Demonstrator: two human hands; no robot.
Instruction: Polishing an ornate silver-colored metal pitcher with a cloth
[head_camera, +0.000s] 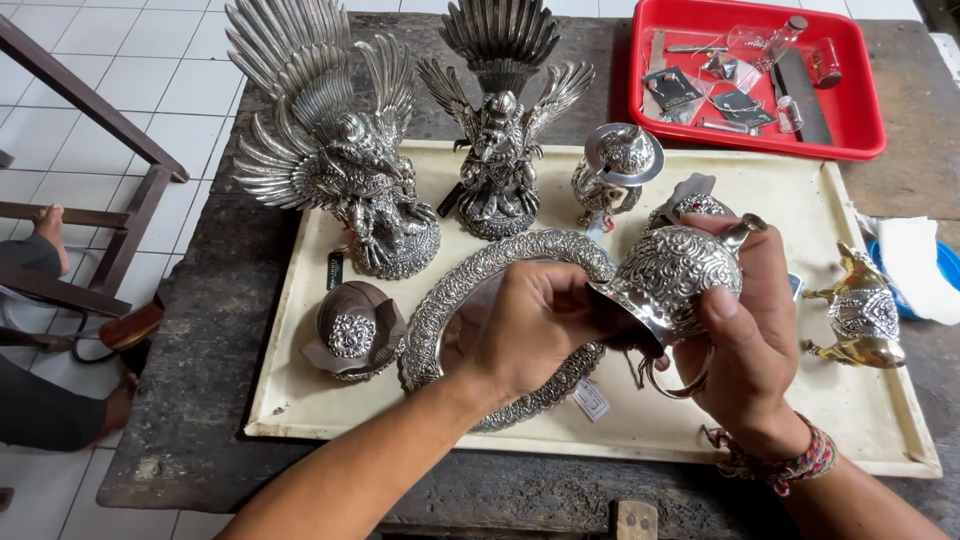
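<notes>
Your right hand (755, 330) is clamped round the silver teapot (680, 275), tipped on its side above the cream tray (880, 420); your left hand (530, 330) pinches its base rim. You appear mid-inspection of the underside. Below your grip lies the oval platter (450, 300), so any turning calls for a firm hold.

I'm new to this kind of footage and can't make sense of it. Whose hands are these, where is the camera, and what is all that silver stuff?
There is no machine here. A person wears one camera on the head, looking down at their own two bare hands. The right hand holds an embossed silver pot tipped on its side; the left hand touches its base. Below them a cream tray rests on a dark table. On the tray lie an oval silver platter, two winged silver statues, a small lidded silver jar, a brown shell-shaped piece and a gold-and-silver figure. Behind sits a red tray of small tools.
</notes>
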